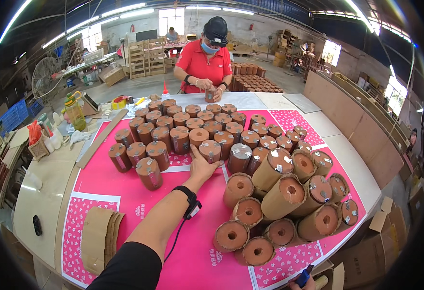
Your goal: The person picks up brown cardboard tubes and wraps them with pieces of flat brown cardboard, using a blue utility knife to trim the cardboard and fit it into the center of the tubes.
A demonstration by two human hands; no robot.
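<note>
My left hand (203, 166) reaches forward across the pink table covering, fingers curled round the near side of a brown cylinder (210, 152) with small silver-grey patches on its top. The cylinder stands upright among several similar brown cylinders (179, 137). At the lower edge, partly cut off, my right hand (303, 284) grips a blue marker-like tool (304, 275) with a dark tip. Between the hands, on the right, lies a group of cylinders wrapped in brown cardboard (283, 195); several show a round hole in the end.
Curved cardboard sheets (101, 237) are stacked front left, near a long wooden strip (102, 137). Across the table a co-worker (206, 67) in red handles another cylinder (210, 95). A red-tipped bottle (165, 92) stands nearby. Open cardboard boxes (366, 256) sit at the right.
</note>
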